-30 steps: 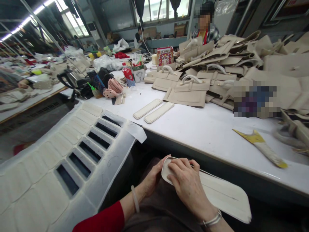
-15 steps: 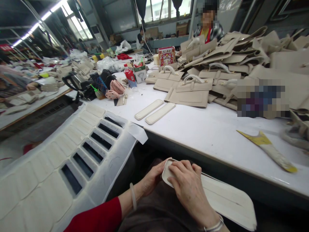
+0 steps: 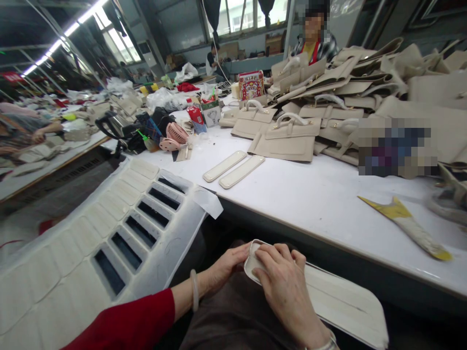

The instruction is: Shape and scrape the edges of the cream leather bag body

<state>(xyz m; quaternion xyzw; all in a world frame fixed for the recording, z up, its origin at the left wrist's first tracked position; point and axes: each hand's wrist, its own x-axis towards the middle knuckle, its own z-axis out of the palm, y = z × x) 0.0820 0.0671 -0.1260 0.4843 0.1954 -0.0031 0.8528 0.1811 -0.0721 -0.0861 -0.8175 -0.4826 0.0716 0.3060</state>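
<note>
A long cream panel with rounded ends (image 3: 339, 304) lies across my lap below the table edge. My left hand (image 3: 228, 266) grips its near rounded end from the left, thumb on the rim. My right hand (image 3: 284, 287) rests on top of that same end, fingers curled and pressing down on it. A large white sheet (image 3: 73, 262) with rows of cream pieces and several dark rectangular cut-outs slopes away to my left.
Two cream strips (image 3: 233, 170) lie on the white table (image 3: 310, 199). Beige handbag pieces (image 3: 288, 138) pile at the back right. A yellow-tipped scrap (image 3: 404, 221) lies at the right. A pink fan (image 3: 175, 133) and clutter sit at the back left. A person (image 3: 315, 34) sits opposite.
My hands stay on the panel's end with only small shifts of the fingers. The view has drifted slightly; my left arm shows more red sleeve.
</note>
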